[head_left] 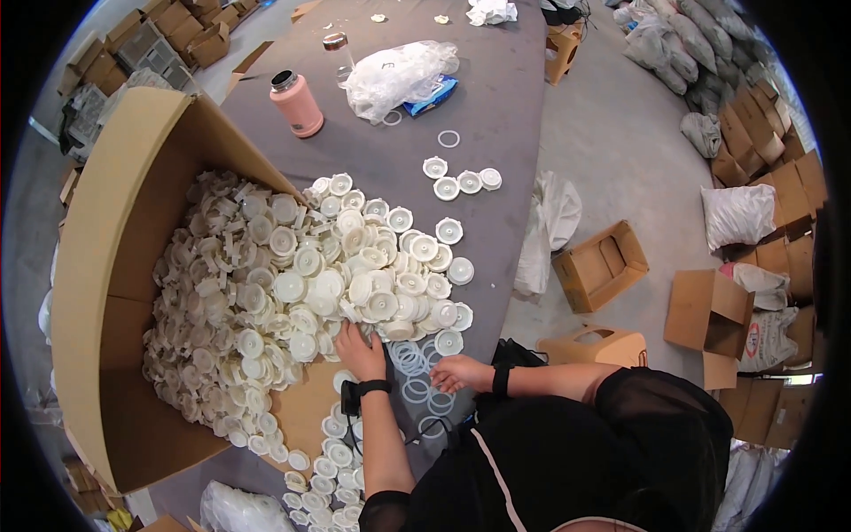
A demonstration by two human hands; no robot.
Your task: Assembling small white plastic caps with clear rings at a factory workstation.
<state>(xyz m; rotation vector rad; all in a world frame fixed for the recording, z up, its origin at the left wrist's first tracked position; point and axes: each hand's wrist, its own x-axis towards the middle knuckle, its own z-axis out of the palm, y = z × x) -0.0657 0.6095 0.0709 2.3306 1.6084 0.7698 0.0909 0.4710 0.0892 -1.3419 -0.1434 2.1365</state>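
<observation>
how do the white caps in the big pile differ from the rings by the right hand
The white caps have filled-in faces; the rings are thin, open hoops. The caps look white to cream; the rings look pale bluish. The caps spill from the cardboard box in a large heap; the rings form a smaller cluster. Both are round.

Red lettering (753, 335) on a white sack (776, 342) just past three o'clock, other print too small for reading.

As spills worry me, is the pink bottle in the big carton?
No, the pink bottle stands on the grey tabletop, outside the big carton.
</observation>
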